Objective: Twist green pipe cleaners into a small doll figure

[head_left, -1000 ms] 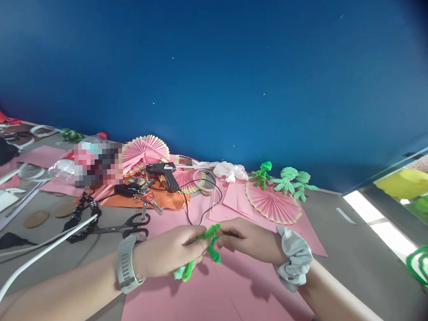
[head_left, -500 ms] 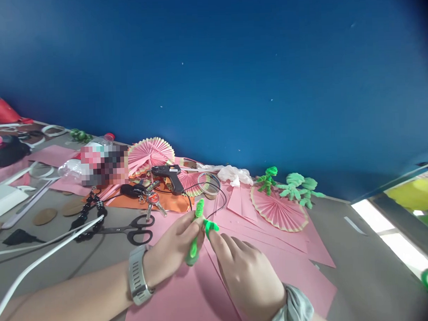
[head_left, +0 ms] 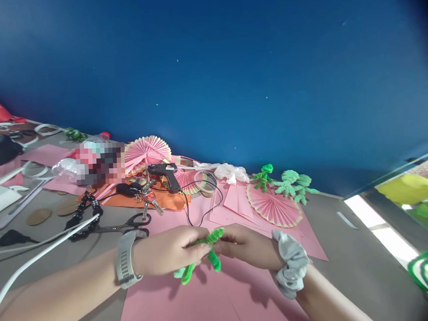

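Both my hands meet over a pink paper sheet (head_left: 212,301) near the table's front edge. My left hand (head_left: 168,251), with a grey watch on the wrist, is closed round a bright green pipe-cleaner piece (head_left: 203,252) whose lower end sticks out below the fist. My right hand (head_left: 247,246), with a grey scrunchie on the wrist, pinches the same green piece from the right. A short green end curls down between the two hands.
Behind my hands lie black scissors (head_left: 127,224), keys (head_left: 147,198), a black glue gun (head_left: 165,174) with its cord, a tape roll (head_left: 205,182), pink paper fans (head_left: 273,205) and finished green pipe-cleaner figures (head_left: 292,183). A white cable (head_left: 45,250) crosses the left. A blue wall stands behind.
Half a second ago the left hand held the green piece upright with the right hand's back toward me. Now both hands are lower and level, pinching the piece sideways between them.
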`<state>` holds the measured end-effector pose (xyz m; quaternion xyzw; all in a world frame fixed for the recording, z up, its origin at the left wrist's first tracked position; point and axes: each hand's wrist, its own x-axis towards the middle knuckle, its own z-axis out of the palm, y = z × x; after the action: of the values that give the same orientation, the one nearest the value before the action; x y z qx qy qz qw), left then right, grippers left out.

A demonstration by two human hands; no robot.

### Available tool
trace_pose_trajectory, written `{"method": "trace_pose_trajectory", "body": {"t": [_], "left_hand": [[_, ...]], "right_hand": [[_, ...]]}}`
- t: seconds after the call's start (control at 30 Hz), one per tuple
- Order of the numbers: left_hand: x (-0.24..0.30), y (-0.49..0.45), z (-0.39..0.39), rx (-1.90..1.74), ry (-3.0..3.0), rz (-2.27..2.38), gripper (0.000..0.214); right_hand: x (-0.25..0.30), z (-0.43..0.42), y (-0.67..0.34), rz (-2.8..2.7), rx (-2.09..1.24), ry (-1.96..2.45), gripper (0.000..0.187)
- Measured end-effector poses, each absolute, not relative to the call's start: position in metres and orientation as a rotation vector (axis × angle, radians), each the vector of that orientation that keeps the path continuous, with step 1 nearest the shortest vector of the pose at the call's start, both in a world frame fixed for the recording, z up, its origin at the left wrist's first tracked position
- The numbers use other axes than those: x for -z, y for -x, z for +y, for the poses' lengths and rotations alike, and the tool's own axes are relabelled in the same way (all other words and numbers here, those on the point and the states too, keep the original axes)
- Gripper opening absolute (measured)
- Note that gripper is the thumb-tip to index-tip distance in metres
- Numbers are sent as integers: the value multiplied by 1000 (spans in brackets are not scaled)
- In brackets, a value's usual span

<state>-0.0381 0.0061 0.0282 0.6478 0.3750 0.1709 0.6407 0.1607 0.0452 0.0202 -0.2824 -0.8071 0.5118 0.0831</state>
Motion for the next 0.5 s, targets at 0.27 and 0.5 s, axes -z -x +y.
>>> {"method": "trace_pose_trajectory", "body": {"t": [0.27, 0.5], "left_hand": [[-6, 25, -5, -606, -1666, 1345, 24], [-22, 22, -4, -973, -1200, 1218, 21]], "right_hand": [[-21, 15, -144, -2353, -925, 1296, 22], [-6, -23, -125, -2683, 362, 1153, 51]]}}
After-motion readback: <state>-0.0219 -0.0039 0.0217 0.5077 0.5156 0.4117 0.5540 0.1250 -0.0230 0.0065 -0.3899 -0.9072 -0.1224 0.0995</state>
